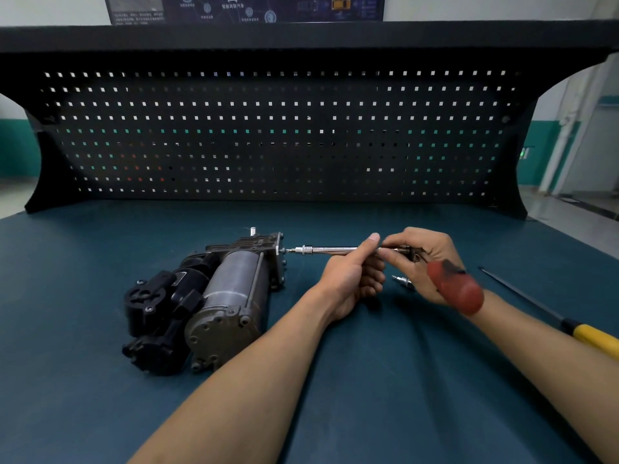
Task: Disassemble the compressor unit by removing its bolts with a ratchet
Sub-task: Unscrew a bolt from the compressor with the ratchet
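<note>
I am looking down at the compressor unit (pixel 214 306). It is lying on its side on the blue-green table (pixel 368 396), a little left of the middle, with its flat end plate (pixel 279 259) facing right. The left hand (pixel 351 283) is curling its fingers round the long silver bar (pixel 331 250), with the thumb pointing up. The tip of the bar is touching a bolt (pixel 284 251) near the top of the end plate. The right hand (pixel 425 259) is gripping the head end of the ratchet (pixel 455 289), whose red handle is pointing toward me and looking blurry. A small silver bit (pixel 403 281) is lying on the table just under the right hand. A screwdriver (pixel 589 336) with a yellow handle is lying off to the right. A black board with holes (pixel 268 135) is standing at the back.
</note>
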